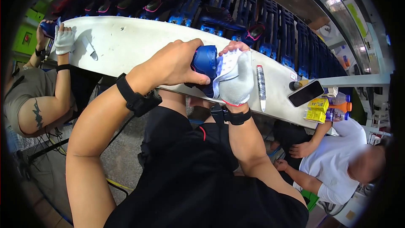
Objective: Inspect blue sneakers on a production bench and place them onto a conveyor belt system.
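The bare left hand (175, 65) grips a blue shoe (205, 64) from the left side, fingers closed around it. The right hand (235, 78), in a white glove, presses against the other side of the shoe, so both hands clamp it together, above the near edge of the white bench (126, 44). A long tool (261, 88) lies just right of them. A black phone (306, 93) rests near the right end.

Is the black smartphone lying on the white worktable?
Yes: the black smartphone lies flat on the white worktable near its right end, beside yellow cartons.
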A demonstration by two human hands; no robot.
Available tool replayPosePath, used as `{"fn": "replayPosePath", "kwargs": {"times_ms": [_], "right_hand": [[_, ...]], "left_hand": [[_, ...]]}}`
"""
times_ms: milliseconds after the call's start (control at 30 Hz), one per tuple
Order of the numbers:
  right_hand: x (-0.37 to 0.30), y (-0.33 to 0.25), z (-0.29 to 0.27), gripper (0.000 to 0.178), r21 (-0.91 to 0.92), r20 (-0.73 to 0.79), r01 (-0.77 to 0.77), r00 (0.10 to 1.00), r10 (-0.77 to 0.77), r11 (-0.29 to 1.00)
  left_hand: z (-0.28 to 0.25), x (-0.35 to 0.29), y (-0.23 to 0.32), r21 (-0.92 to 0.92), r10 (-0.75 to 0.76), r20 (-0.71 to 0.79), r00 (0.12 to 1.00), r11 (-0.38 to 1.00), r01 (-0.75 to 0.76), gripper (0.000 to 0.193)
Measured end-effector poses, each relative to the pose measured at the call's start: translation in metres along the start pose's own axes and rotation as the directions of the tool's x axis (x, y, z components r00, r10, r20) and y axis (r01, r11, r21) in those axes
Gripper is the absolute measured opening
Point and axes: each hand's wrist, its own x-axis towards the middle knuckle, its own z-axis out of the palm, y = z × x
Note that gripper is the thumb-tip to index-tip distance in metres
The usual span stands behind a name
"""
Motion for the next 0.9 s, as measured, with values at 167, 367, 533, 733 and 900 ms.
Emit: {"fn": "replayPosePath", "kwargs": {"times_ms": [167,367,533,733,900], "right_hand": [[-0.005,-0.024,-0.004,0.02,-0.397,0.027,-0.049,0.997,0.065,0.917],[-0.03,-0.056,-0.021,0.027,-0.29,0.061,-0.018,0.997,0.037,0.957],[-0.043,-0.084,-0.034,0.042,-0.332,0.063,-0.134,0.984,0.164,0.934],[-0.061,-0.139,0.005,0.103,-0.93,0.285,0.118,0.828,0.483,0.347],[-0.098,-0.086,-0.019,0.091,-0.907,0.265,0.178,0.945,0.189,0.381]], "left_hand": [[0.011,0.014,0.031,0.216,0.124,0.005,0.992,0.969,-0.122,0.07],[0.043,0.013,0.059,0.236,0.346,-0.038,0.938,0.915,-0.328,0.06],[0.057,0.003,0.068,0.264,0.464,-0.019,0.886,0.857,-0.443,0.059],[0.035,-0.022,0.056,0.277,0.628,0.086,0.774,0.731,-0.624,0.06],[-0.009,-0.078,0.08,0.148,0.182,0.235,0.955,0.964,-0.22,0.11]]}}
